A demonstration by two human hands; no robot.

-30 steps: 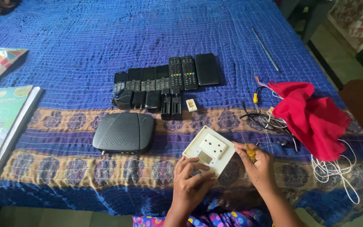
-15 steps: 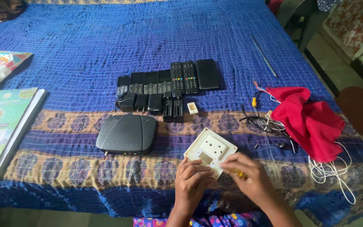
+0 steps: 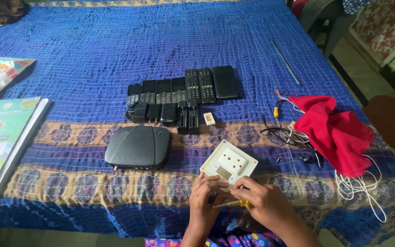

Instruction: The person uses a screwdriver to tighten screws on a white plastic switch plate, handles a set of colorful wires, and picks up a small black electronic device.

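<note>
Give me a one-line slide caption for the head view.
Left hand steadies a white square plastic socket plate while right hand holds a yellow-handled screwdriver, over a blue quilted bedspread.

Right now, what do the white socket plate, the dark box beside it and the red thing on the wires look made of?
White socket plate: looks like moulded plastic, smooth cream face with crisp cut-outs. Dark box: probably plastic, matte dark grey, rounded shell with a dotted vent pattern. Red cloth: fabric, soft folds and creases, no sheen.
</note>
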